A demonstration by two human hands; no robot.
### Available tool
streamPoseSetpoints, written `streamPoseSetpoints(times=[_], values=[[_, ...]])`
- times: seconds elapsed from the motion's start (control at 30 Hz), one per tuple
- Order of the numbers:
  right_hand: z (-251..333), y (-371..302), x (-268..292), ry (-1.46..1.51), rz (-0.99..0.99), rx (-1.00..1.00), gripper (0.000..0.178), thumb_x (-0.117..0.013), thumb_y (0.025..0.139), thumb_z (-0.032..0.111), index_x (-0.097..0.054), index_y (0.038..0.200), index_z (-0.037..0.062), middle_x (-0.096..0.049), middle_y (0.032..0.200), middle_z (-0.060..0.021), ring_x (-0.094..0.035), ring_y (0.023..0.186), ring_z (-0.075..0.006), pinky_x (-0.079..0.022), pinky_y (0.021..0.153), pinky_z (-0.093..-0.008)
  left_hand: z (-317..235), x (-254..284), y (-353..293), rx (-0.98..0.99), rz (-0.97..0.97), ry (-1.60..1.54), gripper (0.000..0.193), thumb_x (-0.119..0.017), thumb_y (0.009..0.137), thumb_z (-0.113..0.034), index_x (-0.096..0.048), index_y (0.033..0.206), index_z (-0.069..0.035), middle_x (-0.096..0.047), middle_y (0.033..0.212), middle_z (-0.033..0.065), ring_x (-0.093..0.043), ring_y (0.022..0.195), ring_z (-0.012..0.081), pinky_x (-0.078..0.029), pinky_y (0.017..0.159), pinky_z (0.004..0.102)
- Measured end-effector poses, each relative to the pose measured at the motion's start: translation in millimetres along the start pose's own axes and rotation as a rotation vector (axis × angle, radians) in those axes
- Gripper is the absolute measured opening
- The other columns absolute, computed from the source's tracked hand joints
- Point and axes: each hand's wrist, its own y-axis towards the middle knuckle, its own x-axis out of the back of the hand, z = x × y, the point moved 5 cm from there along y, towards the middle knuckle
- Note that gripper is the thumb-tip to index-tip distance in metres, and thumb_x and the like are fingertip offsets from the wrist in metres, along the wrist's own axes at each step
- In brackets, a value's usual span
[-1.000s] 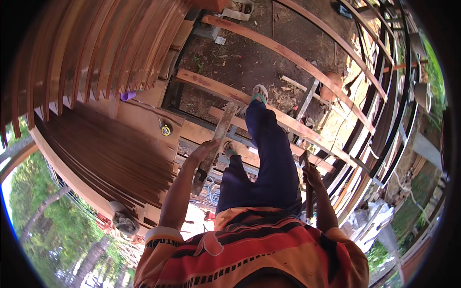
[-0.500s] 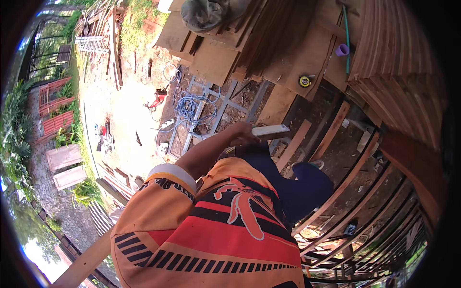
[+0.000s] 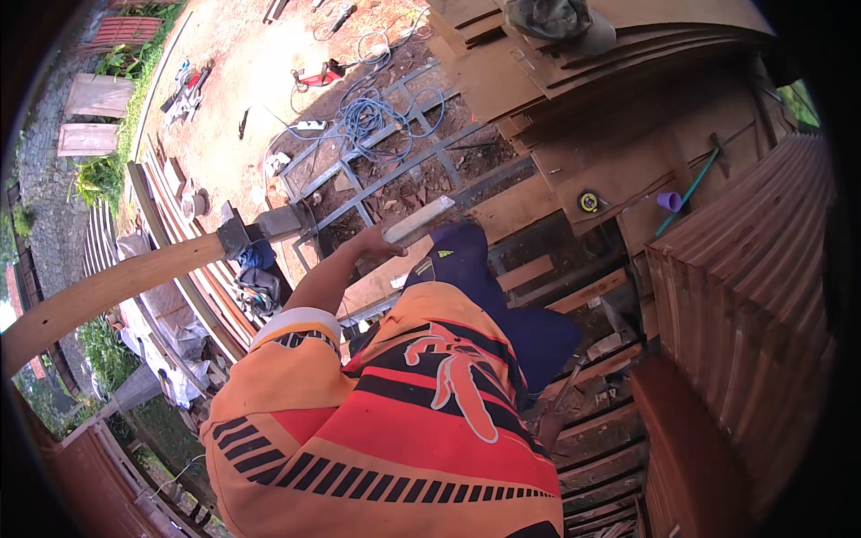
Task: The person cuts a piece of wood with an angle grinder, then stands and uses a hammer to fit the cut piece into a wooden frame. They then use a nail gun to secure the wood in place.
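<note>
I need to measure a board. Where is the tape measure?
In the head view, upper right: the yellow tape measure lies on stacked wooden boards, left of the purple cup.

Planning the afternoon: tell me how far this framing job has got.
Done: the bare frame beams are up. In hand: the left hand grips a pale wooden strip over them. Left: ground shows between the beams, and the stacked boards and tape measure lie unused.

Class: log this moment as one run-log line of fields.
left hand: holds pale wood piece | right hand: hidden | nearby: tape measure, blue cable
</note>
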Motion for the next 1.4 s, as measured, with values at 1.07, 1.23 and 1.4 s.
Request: streamPoseSetpoints(times=[1.07, 1.23, 1.4], values=[[663, -78, -499, -1.238, 0.598, 1.058, 0.04, -0.067, 0.088, 0.036, -0.069, 0.089, -0.0034, -0.071, 0.077, -0.0174, -0.071, 0.075, -0.0307, -0.053, 0.072, -0.0433, 167, 22, -238, -0.057, -1.914, -1.361, 0.069, -0.077, 0.072, -0.025, -0.049, 0.129, 0.003, -0.056, 0.099, 0.0093, -0.057, 0.09, 0.0207, -0.048, 0.086, 0.0368], [716, -105, -593, -1.276, 0.646, 1.147, 0.043, -0.067, 0.086, 0.04, -0.071, 0.089, -0.0021, -0.071, 0.077, -0.0184, -0.071, 0.077, -0.0314, -0.053, 0.073, -0.0428, 196, 42, -209, 0.018, -2.054, -1.328, 0.055, -0.077, 0.069, -0.021, -0.056, 0.115, 0.001, -0.057, 0.094, 0.0097, -0.058, 0.086, 0.0198, -0.049, 0.084, 0.0355], [757, -128, -614, -1.215, 0.665, 1.151, 0.047, -0.065, 0.084, 0.041, -0.071, 0.087, -0.0049, -0.071, 0.08, -0.021, -0.07, 0.08, -0.0303, -0.051, 0.075, -0.0426, 252, 104, -162, 0.157, -1.796, -1.368, 0.052, -0.08, 0.067, -0.023, -0.059, 0.109, 0.0, -0.06, 0.089, 0.0042, -0.058, 0.08, 0.0143, -0.048, 0.075, 0.0279]])
